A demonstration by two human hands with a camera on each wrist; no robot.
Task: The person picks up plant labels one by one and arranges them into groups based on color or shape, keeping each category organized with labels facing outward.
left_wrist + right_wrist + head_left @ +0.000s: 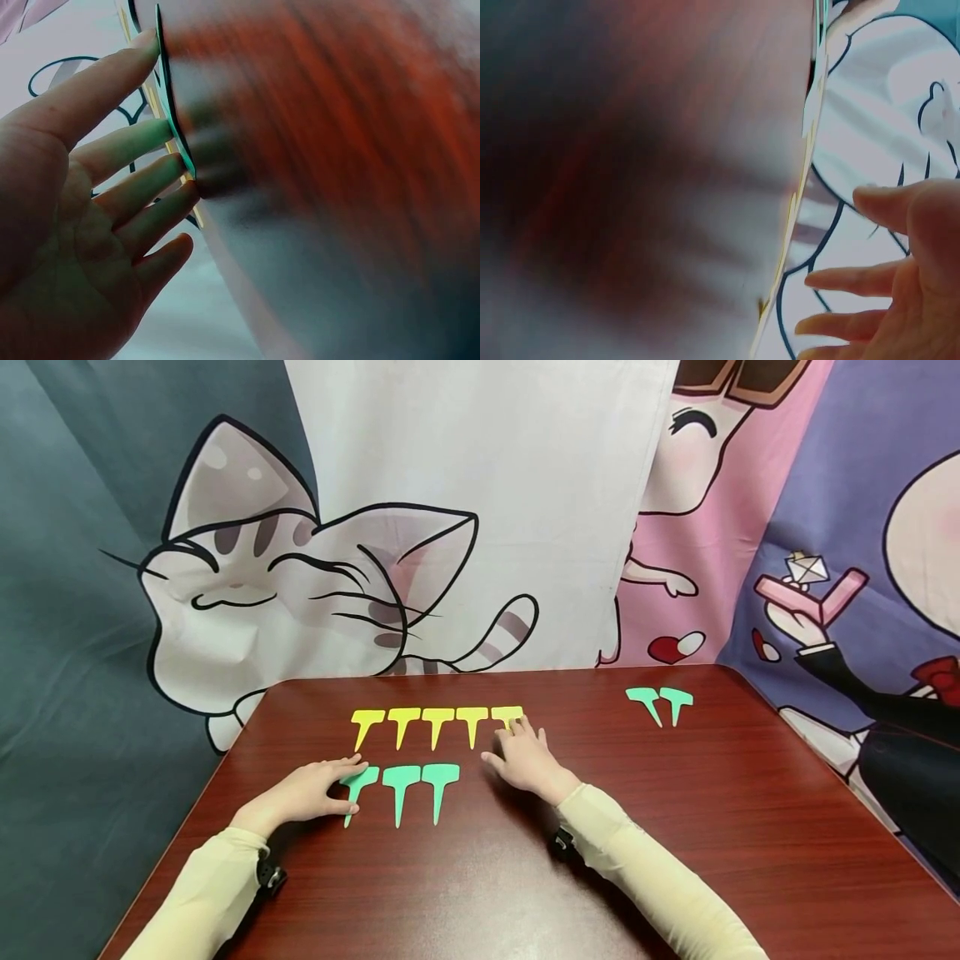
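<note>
My left hand [309, 791] rests at the leftmost green T-shaped plant label [365, 778], fingers along its head and thumb beside its stem. The left wrist view shows this label [169, 105] edge-on, with the thumb and straight fingers touching it. Two more green labels, one in the middle [401, 777] and one to the right [440, 774], complete that row. My right hand [531, 763] is spread over the rightmost yellow plant label [504, 712], covering part of its stem. In the right wrist view its fingers [855, 279] are extended, with nothing gripped.
Several other yellow labels [438, 717] form a row behind the green ones, stems toward me. Two green labels, one left [643, 695] and one right [677, 697], lie at the back right of the brown table [675, 835]. A cartoon-printed cloth [480, 460] hangs behind the table.
</note>
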